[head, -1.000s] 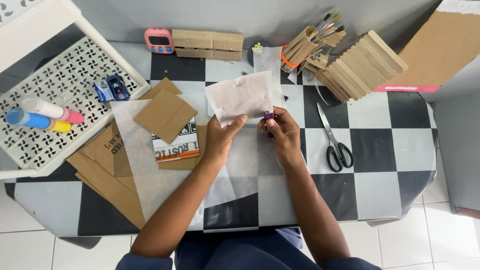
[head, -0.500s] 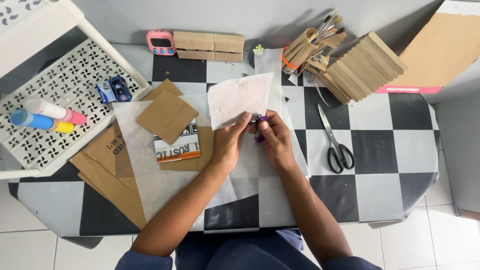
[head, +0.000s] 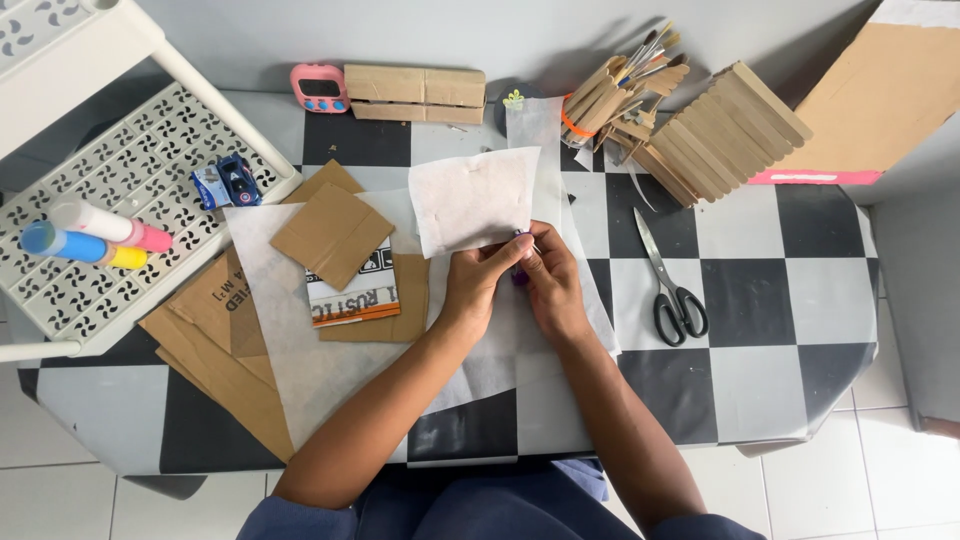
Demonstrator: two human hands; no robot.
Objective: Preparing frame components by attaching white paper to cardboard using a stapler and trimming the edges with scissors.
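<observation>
Both my hands meet at the middle of a black-and-white checkered table (head: 780, 300). My left hand (head: 478, 285) pinches the lower right edge of a white paper sheet (head: 470, 198) that lies tilted on the table. My right hand (head: 548, 283) grips a small purple object (head: 520, 277), mostly hidden by the fingers, right against that paper edge. A larger translucent white sheet (head: 300, 350) lies under both hands.
Cardboard pieces (head: 330, 235) lie left of my hands, scissors (head: 672, 285) to the right. At the back stand a pink timer (head: 319, 88), a cardboard box (head: 415, 92), brushes and sticks (head: 620, 85) and a wooden stick panel (head: 720, 130). A white rack (head: 90, 200) holds glue tubes.
My left hand has slid right along the paper's edge to meet my right hand. The white paper has shifted slightly with it.
</observation>
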